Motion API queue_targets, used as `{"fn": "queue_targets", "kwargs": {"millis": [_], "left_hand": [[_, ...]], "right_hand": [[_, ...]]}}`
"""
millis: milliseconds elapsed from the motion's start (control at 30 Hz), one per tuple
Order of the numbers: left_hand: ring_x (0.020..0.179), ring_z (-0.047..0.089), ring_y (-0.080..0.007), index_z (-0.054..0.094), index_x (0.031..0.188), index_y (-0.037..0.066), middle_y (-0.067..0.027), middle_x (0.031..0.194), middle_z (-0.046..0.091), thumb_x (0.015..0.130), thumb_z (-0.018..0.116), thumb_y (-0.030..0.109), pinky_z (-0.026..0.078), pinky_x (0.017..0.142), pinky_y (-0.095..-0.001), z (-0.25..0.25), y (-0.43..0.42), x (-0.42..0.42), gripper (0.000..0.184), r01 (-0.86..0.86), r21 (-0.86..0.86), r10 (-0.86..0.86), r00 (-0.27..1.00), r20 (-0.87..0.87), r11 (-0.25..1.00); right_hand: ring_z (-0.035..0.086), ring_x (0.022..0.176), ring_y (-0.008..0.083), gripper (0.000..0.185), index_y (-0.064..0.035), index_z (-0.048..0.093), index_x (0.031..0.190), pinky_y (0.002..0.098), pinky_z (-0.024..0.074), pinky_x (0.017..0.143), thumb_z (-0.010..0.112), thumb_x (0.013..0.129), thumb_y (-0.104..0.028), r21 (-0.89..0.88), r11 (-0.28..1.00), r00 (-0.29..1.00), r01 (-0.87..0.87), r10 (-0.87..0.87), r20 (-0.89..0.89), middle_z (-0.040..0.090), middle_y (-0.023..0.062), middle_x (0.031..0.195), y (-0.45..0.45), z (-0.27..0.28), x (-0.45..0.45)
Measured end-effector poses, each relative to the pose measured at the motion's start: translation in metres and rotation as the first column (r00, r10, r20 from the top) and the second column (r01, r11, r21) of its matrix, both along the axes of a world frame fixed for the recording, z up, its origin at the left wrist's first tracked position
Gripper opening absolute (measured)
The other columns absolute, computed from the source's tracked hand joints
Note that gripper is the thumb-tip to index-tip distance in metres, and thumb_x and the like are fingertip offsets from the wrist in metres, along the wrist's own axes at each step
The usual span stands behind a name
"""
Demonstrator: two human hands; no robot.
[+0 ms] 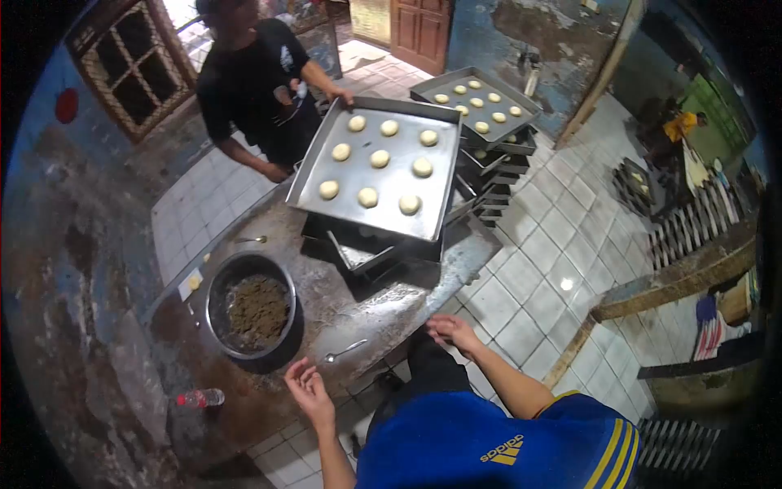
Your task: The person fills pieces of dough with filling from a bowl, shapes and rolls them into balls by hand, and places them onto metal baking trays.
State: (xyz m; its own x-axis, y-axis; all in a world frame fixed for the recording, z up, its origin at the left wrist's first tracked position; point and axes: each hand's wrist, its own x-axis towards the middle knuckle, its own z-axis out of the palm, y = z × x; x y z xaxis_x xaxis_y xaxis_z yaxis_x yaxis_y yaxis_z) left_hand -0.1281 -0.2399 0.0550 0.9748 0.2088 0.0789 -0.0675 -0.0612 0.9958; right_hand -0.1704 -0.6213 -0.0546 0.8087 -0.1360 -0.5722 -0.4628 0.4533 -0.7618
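Fingers open and holding nothing near the bowl (218, 310)

A worktable (326, 285) is spreading beneath and around the bowl. Beyond it and to the right, a co-worker (261, 81) is gripping the loaded tray (354, 175) over a stack of trays (371, 253). Level, even support is mattering most here, as any tipping is risking a slide of what it is carrying. Inside the bowl, a brown crumbly mixture (259, 308) is lying heaped. My left hand (309, 393) is hovering just to its near right, fingers parted and lightly curled; my right hand (456, 334) is hanging farther right, off the worktable's edge, also open and touching no tray. A bottle (200, 398) is lying on the bowl's near left, and a spoon (346, 351) is resting on its near right. Smallest of all, pale dough balls (379, 158) are sitting apart in rows on the loaded tray, so gentle, unhurried handling is suiting them.
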Motion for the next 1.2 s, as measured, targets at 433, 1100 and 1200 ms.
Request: {"fn": "queue_targets", "kwargs": {"millis": [433, 1100, 1200], "left_hand": [[0.115, 0.062, -0.0213, 0.046, 0.142, 0.002, -0.0154, 0.137, 0.06, 0.101, 0.059, 0.001, 0.049, 0.103, -0.0348, 0.005, -0.016, 0.015, 0.043, -0.119, 0.015, 0.12, 0.99, -0.077, 0.993], [0.113, 0.066, -0.0398, 0.068, 0.115, 0.002, -0.0205, 0.115, 0.072, 0.098, 0.063, 0.027, 0.052, 0.096, -0.0469, -0.064, -0.307, 0.32, 0.031, 0.625, 0.524, -0.453, 0.781, -0.431, 0.579], [0.105, 0.071, -0.0368, 0.07, 0.115, 0.0, -0.0212, 0.109, 0.074, 0.103, 0.058, 0.033, 0.053, 0.094, -0.044, -0.063, -0.309, 0.328, 0.037, 0.566, 0.362, -0.348, 0.785, -0.513, 0.741]], "right_hand": [[0.071, 0.117, 0.0297, 0.045, -0.0003, 0.067, 0.134, 0.0402, 0.0544, 0.103, 0.074, 0.091, -0.015, -0.954, 0.298, 0.703, -0.031, 0.685, 0.191, 0.073, 0.0189, 0.127, -0.055, 0.091, 0.28], [0.07, 0.085, 0.0316, 0.035, -0.0049, 0.074, 0.104, 0.0436, 0.055, 0.078, 0.061, 0.075, -0.019, -0.737, -0.249, 0.017, -0.628, 0.943, -0.333, 0.074, 0.0157, 0.089, -0.124, 0.105, 0.474], [0.067, 0.095, 0.0155, 0.031, -0.0007, 0.072, 0.114, 0.0349, 0.0538, 0.087, 0.066, 0.085, -0.012, -0.477, 0.315, 0.291, -0.82, 0.948, 0.126, 0.075, 0.005, 0.102, -0.178, 0.109, 0.447]]}}
